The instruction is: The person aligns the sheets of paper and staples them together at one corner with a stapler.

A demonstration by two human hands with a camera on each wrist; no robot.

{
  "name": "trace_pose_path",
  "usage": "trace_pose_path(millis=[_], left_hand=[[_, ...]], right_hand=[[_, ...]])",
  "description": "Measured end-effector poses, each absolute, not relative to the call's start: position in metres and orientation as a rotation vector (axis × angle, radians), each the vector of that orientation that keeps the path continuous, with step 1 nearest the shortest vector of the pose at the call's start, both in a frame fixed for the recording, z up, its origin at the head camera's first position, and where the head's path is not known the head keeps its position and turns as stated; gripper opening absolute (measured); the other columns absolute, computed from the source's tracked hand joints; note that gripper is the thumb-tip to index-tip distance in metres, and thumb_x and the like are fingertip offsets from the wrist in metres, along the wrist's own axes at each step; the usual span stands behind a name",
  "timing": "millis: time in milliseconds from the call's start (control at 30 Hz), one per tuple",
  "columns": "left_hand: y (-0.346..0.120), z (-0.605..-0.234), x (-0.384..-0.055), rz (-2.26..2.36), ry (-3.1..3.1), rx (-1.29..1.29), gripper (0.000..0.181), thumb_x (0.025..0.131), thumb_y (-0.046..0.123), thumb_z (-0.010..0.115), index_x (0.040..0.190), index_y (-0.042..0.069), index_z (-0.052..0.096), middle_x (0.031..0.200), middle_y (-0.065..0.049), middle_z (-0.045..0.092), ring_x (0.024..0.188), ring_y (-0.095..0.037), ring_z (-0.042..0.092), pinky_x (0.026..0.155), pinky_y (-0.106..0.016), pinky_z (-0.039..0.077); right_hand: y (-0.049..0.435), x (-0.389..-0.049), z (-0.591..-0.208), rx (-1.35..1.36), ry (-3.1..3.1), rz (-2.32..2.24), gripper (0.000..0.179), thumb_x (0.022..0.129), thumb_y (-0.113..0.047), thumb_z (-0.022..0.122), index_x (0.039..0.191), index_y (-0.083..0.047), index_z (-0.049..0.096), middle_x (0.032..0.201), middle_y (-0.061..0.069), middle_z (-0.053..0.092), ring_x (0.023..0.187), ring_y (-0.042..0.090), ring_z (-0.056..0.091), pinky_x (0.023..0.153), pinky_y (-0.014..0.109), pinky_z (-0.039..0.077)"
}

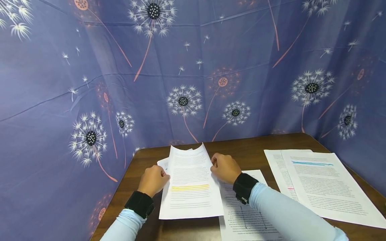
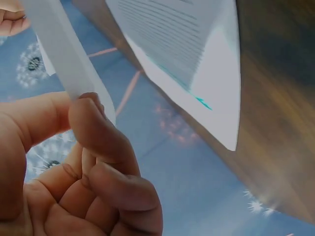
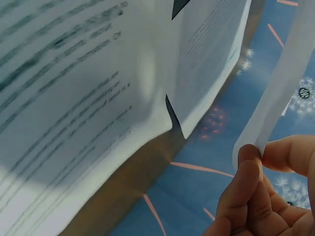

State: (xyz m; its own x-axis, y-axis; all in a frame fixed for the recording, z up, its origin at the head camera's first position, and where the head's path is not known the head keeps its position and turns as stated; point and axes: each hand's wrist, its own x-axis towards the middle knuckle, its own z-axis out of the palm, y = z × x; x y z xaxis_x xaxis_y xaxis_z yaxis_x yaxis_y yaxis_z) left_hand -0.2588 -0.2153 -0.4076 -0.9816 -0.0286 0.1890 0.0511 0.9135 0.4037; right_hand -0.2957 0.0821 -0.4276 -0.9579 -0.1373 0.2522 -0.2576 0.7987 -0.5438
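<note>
A printed sheet of paper (image 1: 190,201) with yellow highlighter lines is held up over the table between both hands. My left hand (image 1: 153,180) pinches its left edge between thumb and fingers; the left wrist view shows this sheet edge-on (image 2: 61,44). On the opposite edge, my right hand (image 1: 225,167) pinches the paper, thumb against curled fingers, as the right wrist view shows. Behind the raised sheet, another printed page (image 1: 163,163) with a teal mark is mostly hidden. A page with dark vertical lines (image 1: 241,214) lies partly beneath the right forearm.
At the right of the brown wooden table (image 1: 245,154), a page with a blue highlighted line (image 1: 328,187) overlaps a page with a pink mark (image 1: 278,167). A blue dandelion-print cloth (image 1: 193,67) hangs behind the table and along its sides.
</note>
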Motion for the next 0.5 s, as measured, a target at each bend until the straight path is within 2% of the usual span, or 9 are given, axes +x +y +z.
trace_pose_path(millis=[500], left_hand=[[-0.17, -0.402, -0.228, -0.6, -2.855, -0.345, 0.03, 0.088, 0.024, 0.076, 0.065, 0.02, 0.057, 0.057, 0.007, 0.047, 0.052, -0.01, 0.043, 0.047, -0.028, 0.033]], right_hand=[[0.144, -0.254, -0.402, 0.388, -2.739, 0.822, 0.019, 0.087, -0.013, 0.071, 0.107, -0.011, 0.07, 0.075, -0.008, 0.063, 0.066, 0.011, 0.056, 0.065, 0.031, 0.046]])
